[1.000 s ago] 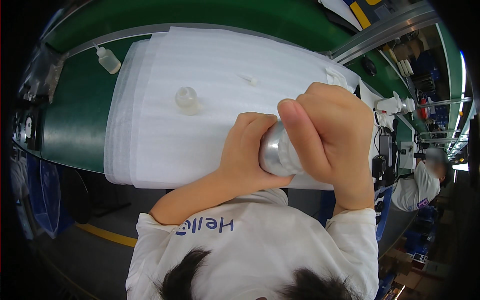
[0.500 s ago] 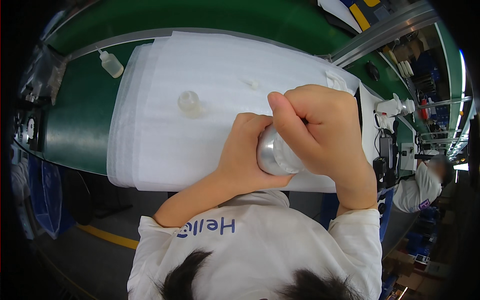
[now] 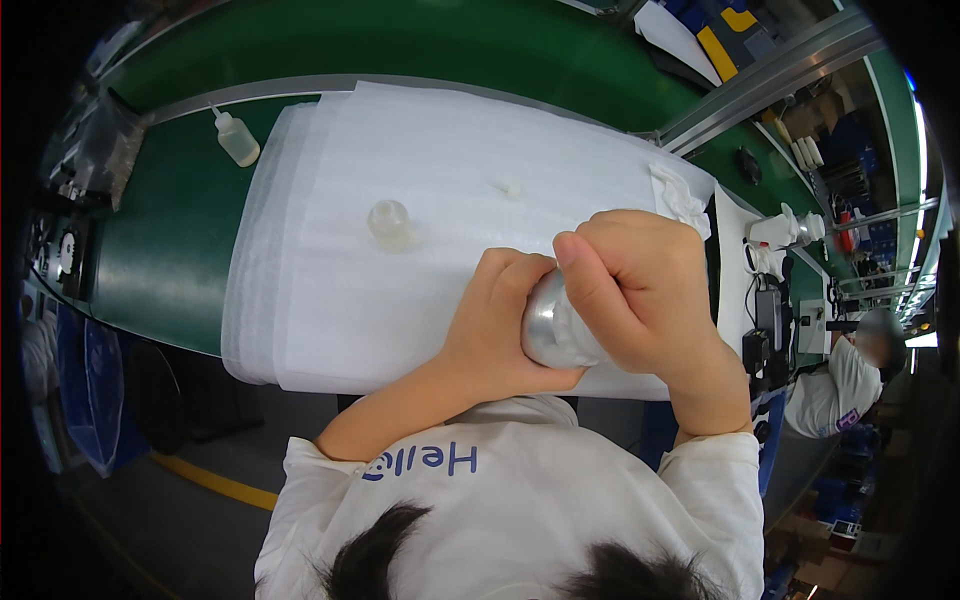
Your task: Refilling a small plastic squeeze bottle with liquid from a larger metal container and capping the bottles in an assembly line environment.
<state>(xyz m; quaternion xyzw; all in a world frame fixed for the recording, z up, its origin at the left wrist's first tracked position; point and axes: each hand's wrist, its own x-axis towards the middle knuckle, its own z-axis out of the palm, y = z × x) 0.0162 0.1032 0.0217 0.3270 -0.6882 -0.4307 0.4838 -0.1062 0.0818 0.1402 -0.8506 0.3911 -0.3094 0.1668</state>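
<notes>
My left hand (image 3: 492, 325) is wrapped round the side of a silver metallic bottle (image 3: 546, 328) near the front edge of the white sheeting. My right hand (image 3: 645, 285) is closed in a fist over the bottle's top and right side, thumb on the near left. What its fingers grip there is hidden. To the left stands a small translucent plastic bottle (image 3: 389, 224) without a nozzle. Beyond my hands lies a small white nozzle cap (image 3: 512, 190).
White foam sheeting (image 3: 330, 300) covers much of the green bench (image 3: 170, 260). A squeeze bottle with a nozzle (image 3: 237, 141) is at the far left. A crumpled white cloth (image 3: 680, 200) lies at the far right. Another person (image 3: 835, 385) is off to the right.
The whole view has shifted slightly. My right fist has come a little closer to me over the silver bottle; my left hand keeps its hold.
</notes>
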